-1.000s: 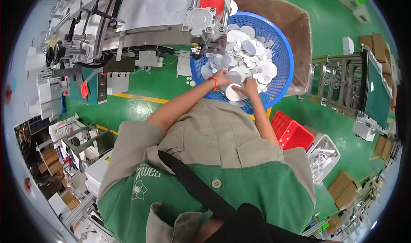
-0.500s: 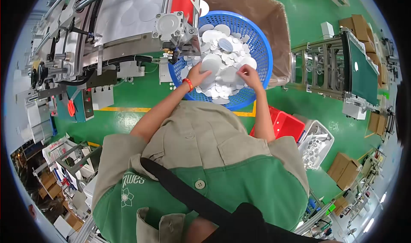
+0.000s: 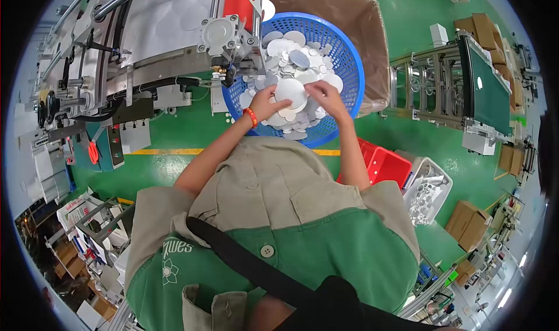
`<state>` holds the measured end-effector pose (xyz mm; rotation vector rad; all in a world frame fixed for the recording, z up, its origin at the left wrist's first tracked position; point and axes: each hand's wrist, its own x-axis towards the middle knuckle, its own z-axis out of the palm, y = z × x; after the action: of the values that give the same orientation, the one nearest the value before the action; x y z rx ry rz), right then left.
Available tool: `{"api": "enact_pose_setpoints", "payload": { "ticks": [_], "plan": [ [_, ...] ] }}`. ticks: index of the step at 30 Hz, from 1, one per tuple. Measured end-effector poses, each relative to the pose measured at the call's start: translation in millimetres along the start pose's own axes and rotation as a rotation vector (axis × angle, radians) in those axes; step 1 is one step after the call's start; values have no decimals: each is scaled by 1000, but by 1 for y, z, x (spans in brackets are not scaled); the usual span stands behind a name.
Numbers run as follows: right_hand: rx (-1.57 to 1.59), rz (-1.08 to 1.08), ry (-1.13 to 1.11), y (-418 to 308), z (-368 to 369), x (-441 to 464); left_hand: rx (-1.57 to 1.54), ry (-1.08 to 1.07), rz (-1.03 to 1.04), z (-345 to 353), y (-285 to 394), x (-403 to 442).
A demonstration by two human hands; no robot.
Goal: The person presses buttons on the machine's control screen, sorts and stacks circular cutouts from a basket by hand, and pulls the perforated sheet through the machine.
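Note:
A blue plastic basket (image 3: 353, 57) holds a heap of white and grey discs (image 3: 297, 59) of several sizes. Over the near part of the heap, my left hand (image 3: 268, 104), with a red band at the wrist, grips a large white disc (image 3: 290, 94) between thumb and fingers. My right hand (image 3: 327, 98) is at the right side of that disc, its fingers bent together and pointing left; a greyish disc shows just under them. Whether the right fingertips pinch a disc is too small to tell.
Machine frame (image 3: 218, 37) borders the basket at the left. Behind it stands a large brown lined box (image 3: 372, 37). A red crate (image 3: 381, 165) and a white bin (image 3: 445, 185) of discs sit at the lower right; a metal conveyor frame (image 3: 431, 89) is farther right.
The view has shifted, so basket and machine appear farther left. Both hands have risen from the heap's near edge, and the large white disc is now in my left hand. My right hand has moved in beside it.

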<state>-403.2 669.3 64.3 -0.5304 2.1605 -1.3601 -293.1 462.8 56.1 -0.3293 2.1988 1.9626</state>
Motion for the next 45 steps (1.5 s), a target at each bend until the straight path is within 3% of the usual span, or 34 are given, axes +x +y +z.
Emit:
{"api": "enact_pose_setpoints", "payload": {
  "ticks": [3,4,6,8,9,11,12,15,16,18,19,21,24,27,28,30,31,32,35,39,42,45],
  "plan": [
    [-80,13,-24,-13,14,-3,11,-84,22,0,1,-1],
    [-39,-30,54,3,16,2,10,-85,24,-2,-2,-2],
    [63,80,80,14,3,6,-317,-334,-49,-11,-9,-7],
    [317,128,171,9,-8,1,-285,-363,22,-19,19,-16],
    [474,196,171,12,-17,0,19,-313,-39,-23,29,-19],
    [308,205,290,16,-30,-3,451,-164,-91,-22,27,-23],
    [178,194,360,20,-33,-4,449,-163,-91,-20,18,-22],
    [325,226,452,39,-36,-2,588,18,-89,-16,2,-16],
    [133,188,528,39,-35,-4,647,16,-71,-17,2,-15],
    [115,227,504,32,-36,-6,681,52,-17,-19,7,-14],
    [96,264,476,25,-36,-7,810,1,-111,-20,12,-12],
    [-390,236,473,20,-36,-12,1001,-111,-299,-20,27,-10],
    [-169,231,464,19,-35,-11,1123,-47,-295,-19,22,-7],
    [110,181,558,23,-32,-2,892,16,-212,-22,17,-8],
    [336,241,506,24,-35,-4,754,16,-139,-22,16,-9],
    [840,265,379,27,-25,-5,647,-70,-182,-19,19,-10],
    [909,243,304,27,-18,-5,428,-45,1,-14,8,-10],
    [979,219,226,27,-13,-7,358,-61,38,-10,-3,-7],
    [948,193,62,22,-3,-11,210,-12,79,-1,20,-5],
    [537,127,-107,14,-1,-13,12,103,185,1,21,1],
    [584,9,-244,2,5,-15,167,136,72,1,26,-6],
    [762,154,-216,-7,3,-18,166,196,102,-3,19,-9]
  ]
}}
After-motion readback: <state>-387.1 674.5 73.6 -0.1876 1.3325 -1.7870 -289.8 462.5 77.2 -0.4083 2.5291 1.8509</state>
